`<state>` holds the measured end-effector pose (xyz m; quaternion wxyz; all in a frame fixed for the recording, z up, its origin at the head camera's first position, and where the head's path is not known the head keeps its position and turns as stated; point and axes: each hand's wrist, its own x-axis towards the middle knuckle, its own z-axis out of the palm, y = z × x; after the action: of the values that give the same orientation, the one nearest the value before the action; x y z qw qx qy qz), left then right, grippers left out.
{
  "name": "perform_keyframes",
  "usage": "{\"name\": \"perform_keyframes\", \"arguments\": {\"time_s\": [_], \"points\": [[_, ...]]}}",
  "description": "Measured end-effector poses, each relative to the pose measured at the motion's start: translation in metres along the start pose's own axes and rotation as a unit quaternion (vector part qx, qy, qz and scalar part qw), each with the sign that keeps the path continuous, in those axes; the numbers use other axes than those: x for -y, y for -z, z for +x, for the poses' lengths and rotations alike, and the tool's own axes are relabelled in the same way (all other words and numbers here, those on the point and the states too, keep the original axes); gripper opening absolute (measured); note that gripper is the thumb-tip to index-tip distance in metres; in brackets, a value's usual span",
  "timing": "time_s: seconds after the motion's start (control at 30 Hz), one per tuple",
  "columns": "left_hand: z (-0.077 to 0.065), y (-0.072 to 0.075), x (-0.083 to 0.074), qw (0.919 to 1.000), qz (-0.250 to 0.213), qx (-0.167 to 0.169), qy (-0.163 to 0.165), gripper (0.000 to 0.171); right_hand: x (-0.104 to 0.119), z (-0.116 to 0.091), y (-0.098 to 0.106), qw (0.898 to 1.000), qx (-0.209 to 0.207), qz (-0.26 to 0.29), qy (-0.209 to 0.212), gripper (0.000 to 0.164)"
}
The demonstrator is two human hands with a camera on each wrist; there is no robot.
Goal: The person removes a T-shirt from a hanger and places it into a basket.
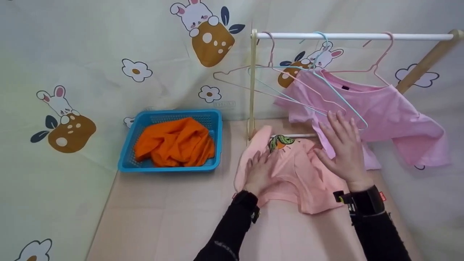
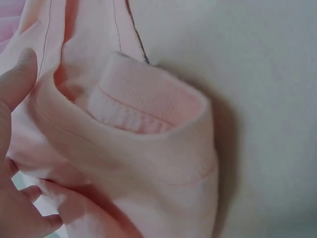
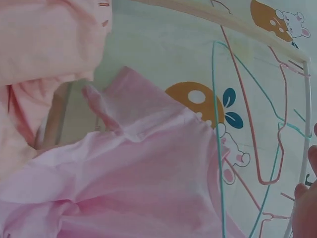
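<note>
A peach shirt (image 1: 293, 188) with a printed orange and green leaf motif lies rumpled on the table below the rack. My left hand (image 1: 259, 172) rests on its left side, fingers spread; the left wrist view shows a ribbed cuff or edge (image 2: 158, 153) of the cloth beside that hand. Raised above the shirt's right side, my right hand (image 1: 344, 152) has its fingers extended and holds nothing. Its fingertips overlap the lower corner of a turquoise hanger (image 1: 340, 95) in the head view. Behind it a pink shirt (image 1: 384, 108) hangs on a pink hanger (image 1: 384, 58).
The rack's white rail (image 1: 355, 36) also carries another pink hanger (image 1: 232, 72), left of the turquoise one. A wooden post (image 1: 252, 87) stands at its left end. Left of the rack, a blue basket (image 1: 170, 169) contains an orange cloth garment (image 1: 174, 143). A patterned sheet (image 1: 90, 43) hangs behind.
</note>
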<state>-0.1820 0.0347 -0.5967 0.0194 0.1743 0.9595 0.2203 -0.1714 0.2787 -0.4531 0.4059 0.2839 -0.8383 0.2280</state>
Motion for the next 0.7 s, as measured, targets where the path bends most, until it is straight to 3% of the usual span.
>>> {"name": "perform_keyframes", "arguments": {"time_s": [0.17, 0.43, 0.7], "points": [[-0.004, -0.005, 0.003, 0.9999, 0.009, 0.012, 0.004, 0.116, -0.001, -0.023, -0.008, 1.000, 0.021, 0.000, 0.002, 0.063], [-0.008, -0.013, 0.008, 0.9987, 0.029, 0.032, 0.027, 0.121, -0.010, -0.056, -0.017, 0.995, 0.098, -0.017, -0.019, 0.070], [-0.006, -0.012, 0.006, 0.9985, 0.043, 0.018, 0.029, 0.121, -0.022, -0.092, -0.032, 0.988, 0.145, -0.012, -0.060, 0.071]]}}
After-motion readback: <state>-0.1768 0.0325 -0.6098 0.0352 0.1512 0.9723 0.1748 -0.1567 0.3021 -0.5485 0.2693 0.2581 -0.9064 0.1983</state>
